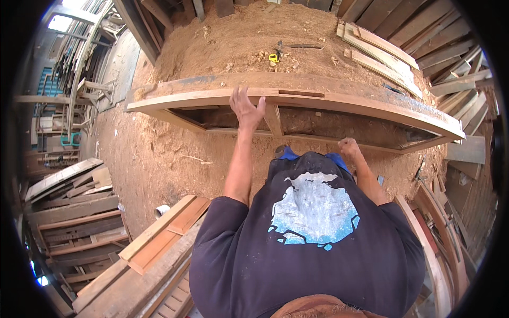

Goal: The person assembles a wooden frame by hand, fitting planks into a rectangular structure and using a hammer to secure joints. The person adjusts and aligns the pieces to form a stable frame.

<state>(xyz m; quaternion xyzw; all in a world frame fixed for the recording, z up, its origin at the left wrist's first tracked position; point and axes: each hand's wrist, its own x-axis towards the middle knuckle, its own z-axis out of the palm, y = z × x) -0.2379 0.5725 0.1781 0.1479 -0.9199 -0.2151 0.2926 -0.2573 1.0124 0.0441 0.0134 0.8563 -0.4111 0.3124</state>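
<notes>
A long wooden frame (196, 98) is right in front of the person. A short bar (273, 121) splits its inside into two gaps. The left arm reaches forward, and the left hand (247, 109) is on the top edge with fingers spread. The right hand (348, 148) is curled up near the frame (I can't tell if it holds anything). Past the frame, a yellow tape measure (273, 58) sits on sawdust (233, 42).

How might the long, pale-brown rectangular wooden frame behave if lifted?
The frame is probably stiff: a short wooden crosspiece joins its long rails. Its open middle suggests it's light for its size, though its length may make turning awkward.
</notes>
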